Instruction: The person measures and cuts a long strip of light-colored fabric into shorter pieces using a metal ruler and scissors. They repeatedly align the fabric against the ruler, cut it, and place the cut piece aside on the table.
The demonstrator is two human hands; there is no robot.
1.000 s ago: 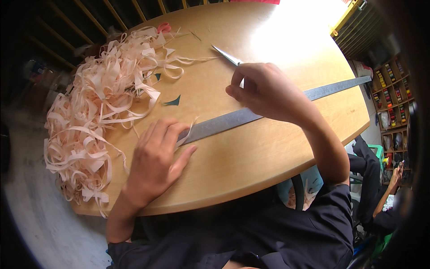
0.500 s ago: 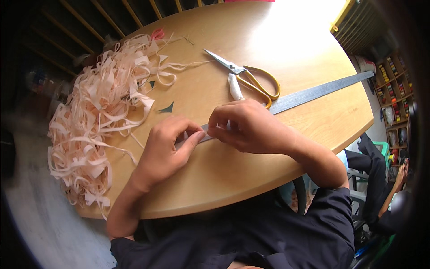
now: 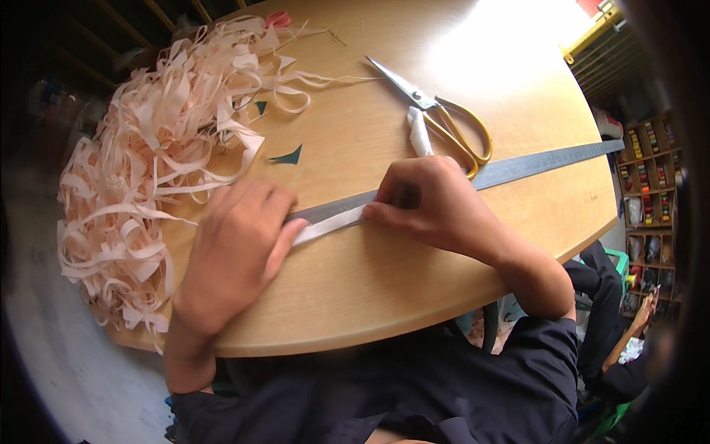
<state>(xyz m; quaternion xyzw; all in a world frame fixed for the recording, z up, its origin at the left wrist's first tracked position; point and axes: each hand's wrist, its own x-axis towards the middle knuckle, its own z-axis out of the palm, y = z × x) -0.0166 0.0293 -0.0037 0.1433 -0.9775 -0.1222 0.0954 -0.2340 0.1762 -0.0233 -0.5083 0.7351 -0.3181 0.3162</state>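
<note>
Left hand (image 3: 237, 248) lies flat, pinning a pale strip (image 3: 329, 224) against the grey ruler (image 3: 540, 164). Right hand (image 3: 429, 207) pinches the strip's other end. Scissors (image 3: 436, 118) lie nearby.

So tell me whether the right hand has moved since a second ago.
Yes. The right hand has come back from the scissors toward the person, onto the pale strip beside the metal ruler.

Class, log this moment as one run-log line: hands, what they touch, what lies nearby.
left hand: flat on strip | right hand: pinching strip against ruler | scissors: beside | strip pile: left
</note>
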